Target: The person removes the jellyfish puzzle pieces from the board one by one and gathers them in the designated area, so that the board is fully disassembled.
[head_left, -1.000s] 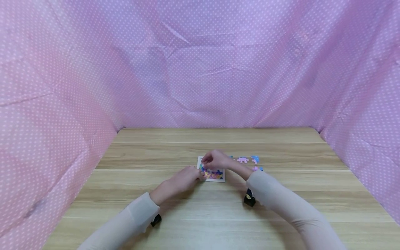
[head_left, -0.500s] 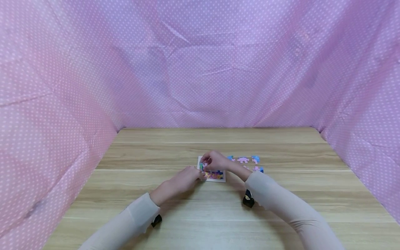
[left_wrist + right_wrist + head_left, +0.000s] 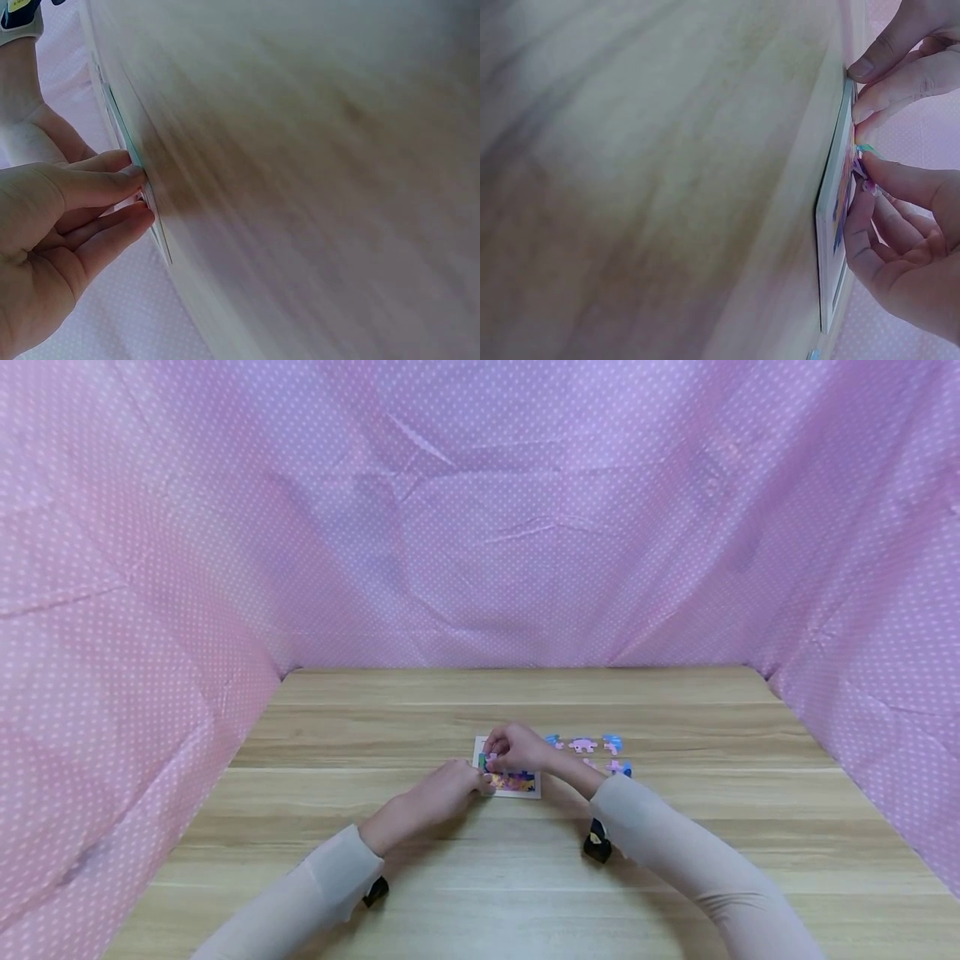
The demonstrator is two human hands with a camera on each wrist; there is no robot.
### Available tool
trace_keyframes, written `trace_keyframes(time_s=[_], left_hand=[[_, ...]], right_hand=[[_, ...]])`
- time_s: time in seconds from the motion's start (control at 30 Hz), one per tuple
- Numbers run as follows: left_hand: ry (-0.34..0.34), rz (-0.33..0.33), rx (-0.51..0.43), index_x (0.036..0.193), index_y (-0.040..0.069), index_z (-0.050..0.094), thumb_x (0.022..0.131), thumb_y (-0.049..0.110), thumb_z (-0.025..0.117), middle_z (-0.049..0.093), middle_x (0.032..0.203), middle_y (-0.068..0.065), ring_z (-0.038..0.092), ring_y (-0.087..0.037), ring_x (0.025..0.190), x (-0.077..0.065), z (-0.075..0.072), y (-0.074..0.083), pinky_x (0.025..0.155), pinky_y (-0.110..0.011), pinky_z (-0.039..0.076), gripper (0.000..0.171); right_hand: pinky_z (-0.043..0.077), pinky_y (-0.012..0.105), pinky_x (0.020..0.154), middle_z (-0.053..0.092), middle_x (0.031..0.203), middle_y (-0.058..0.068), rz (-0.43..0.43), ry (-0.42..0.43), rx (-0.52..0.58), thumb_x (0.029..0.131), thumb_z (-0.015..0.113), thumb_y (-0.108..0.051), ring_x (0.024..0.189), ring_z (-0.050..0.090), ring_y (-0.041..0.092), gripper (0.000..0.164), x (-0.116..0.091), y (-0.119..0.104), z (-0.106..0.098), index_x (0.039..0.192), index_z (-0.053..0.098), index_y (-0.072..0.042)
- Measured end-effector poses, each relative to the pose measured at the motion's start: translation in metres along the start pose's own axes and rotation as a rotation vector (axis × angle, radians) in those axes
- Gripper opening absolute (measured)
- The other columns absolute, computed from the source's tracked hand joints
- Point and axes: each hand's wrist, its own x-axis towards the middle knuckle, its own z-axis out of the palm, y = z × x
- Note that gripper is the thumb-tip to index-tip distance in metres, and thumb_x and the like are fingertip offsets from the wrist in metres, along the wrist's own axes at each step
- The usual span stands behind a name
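Observation:
A jigsaw board (image 3: 539, 785) with a white border and a colourful picture lies on the wooden table. At its near left corner rests my left hand (image 3: 450, 785); thumb and fingertips touch the board's edge and top, with the fingers fairly straight. My right hand (image 3: 522, 747) reaches over the board's left part. In the right wrist view it pinches a small pink and purple puzzle piece (image 3: 868, 184) between thumb and forefinger. The piece is tilted against the board's surface. Fitted pieces show along the lower part of the picture; my right hand hides much of the upper part.
Right of the board lie several loose puzzle pieces, among them a pink one (image 3: 582, 745), a blue and pink one (image 3: 612, 743) and a dark blue one (image 3: 621, 767). A pink dotted curtain (image 3: 480, 527) surrounds the table (image 3: 480, 893).
My right hand has lowered slightly, bringing the pinched puzzle piece down onto the left part of the board. My left hand has stayed at the corner.

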Motion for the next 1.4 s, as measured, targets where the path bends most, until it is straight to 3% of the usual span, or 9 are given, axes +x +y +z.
trace_keyframes(time_s=[0.33,0.63,0.7,0.8,0.93,1.07,1.27,1.4], left_hand=[[-0.016,-0.009,-0.054,0.106,0.009,0.081,0.097,-0.006,0.059,0.053,0.067,0.003,0.034,-0.002,0.058,-0.001,-0.001,0.001,0.054,-0.014,0.027,0.029],[-0.023,-0.01,-0.007,0.086,0.013,0.079,0.096,-0.006,0.059,0.035,0.064,0.009,0.028,-0.004,0.057,0.001,-0.002,0.0,0.053,-0.017,0.02,0.03],[-0.025,-0.01,-0.004,0.088,0.012,0.081,0.096,-0.006,0.059,0.038,0.064,0.008,0.029,-0.004,0.057,0.002,-0.002,0.001,0.053,-0.016,0.021,0.029],[-0.018,-0.003,0.002,0.098,0.009,0.082,0.096,-0.005,0.061,0.056,0.067,0.006,0.036,-0.003,0.059,0.002,-0.001,0.0,0.054,-0.014,0.028,0.025],[-0.008,0.008,0.02,0.108,0.007,0.08,0.095,-0.004,0.064,0.076,0.086,-0.001,0.045,-0.004,0.065,0.001,0.0,0.0,0.059,-0.014,0.04,0.023],[-0.016,0.002,0.028,0.109,0.006,0.08,0.095,-0.004,0.065,0.079,0.096,-0.004,0.049,-0.005,0.07,0.001,0.0,0.0,0.063,-0.016,0.044,0.023],[-0.029,-0.018,0.016,0.112,0.005,0.078,0.096,-0.003,0.064,0.079,0.105,-0.007,0.054,-0.005,0.075,0.0,-0.001,0.001,0.069,-0.019,0.051,0.023],[-0.02,-0.02,0.011,0.11,0.006,0.079,0.096,-0.002,0.065,0.078,0.109,-0.009,0.062,-0.005,0.082,0.0,-0.001,0.001,0.076,-0.023,0.058,0.021]], right_hand=[[0.051,0.017,0.07,0.074,0.085,0.012,-0.007,0.004,0.023,0.087,0.075,0.003,0.071,0.062,0.007,0.013,-0.002,0.0,0.0,0.099,0.069,0.004],[0.052,0.017,0.069,0.075,0.09,0.017,0.019,0.01,0.087,0.089,0.073,0.004,0.076,0.065,0.007,0.013,-0.002,0.002,-0.002,0.101,0.068,0.007],[0.052,0.018,0.068,0.075,0.091,0.017,0.041,0.001,0.109,0.09,0.072,0.003,0.077,0.065,0.008,0.014,-0.003,0.001,-0.003,0.102,0.068,0.007],[0.051,0.018,0.071,0.076,0.094,0.016,0.073,0.001,0.113,0.091,0.073,-0.001,0.079,0.066,0.008,0.016,-0.004,0.002,-0.005,0.106,0.069,0.006],[0.057,0.022,0.077,0.077,0.097,0.016,0.107,0.025,0.124,0.092,0.073,-0.004,0.082,0.069,0.009,0.017,-0.007,0.006,-0.009,0.106,0.072,0.005],[0.062,0.028,0.077,0.077,0.098,0.017,0.124,0.046,0.165,0.093,0.072,-0.003,0.082,0.07,0.011,0.017,-0.011,0.011,-0.015,0.107,0.073,0.007],[0.061,0.028,0.079,0.078,0.101,0.018,0.112,0.067,0.147,0.095,0.07,-0.007,0.086,0.074,0.017,0.021,-0.022,0.022,-0.029,0.111,0.073,0.007],[0.063,0.03,0.078,0.078,0.098,0.018,0.084,0.045,0.231,0.095,0.068,-0.003,0.083,0.075,0.017,0.021,-0.032,0.03,-0.04,0.111,0.071,0.009]])
